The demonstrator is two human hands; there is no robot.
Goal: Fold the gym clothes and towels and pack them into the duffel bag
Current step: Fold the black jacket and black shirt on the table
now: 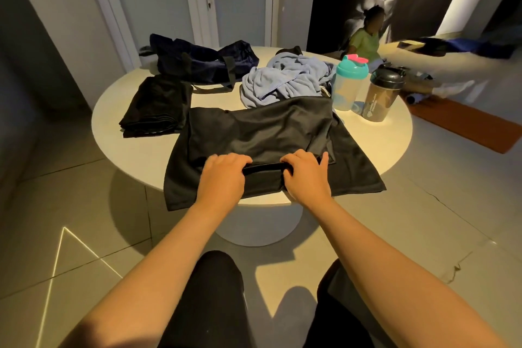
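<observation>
A black shirt [260,135] lies spread on the round white table [395,144], its lower hem hanging over the front edge. My left hand [223,175] and my right hand [306,175] sit side by side at its near part, fingers curled round a rolled fold of the black fabric between them. A folded black garment [155,107] lies to the left. A crumpled light-blue towel [285,76] is heaped behind the shirt. The dark navy duffel bag [203,61] sits at the far left of the table.
Two shaker bottles stand at the table's right: a teal-lidded one [350,82] and a dark one [381,93]. A person in a green top [365,42] sits beyond the table. A door is behind, and an orange mat [466,127] lies on the floor at right.
</observation>
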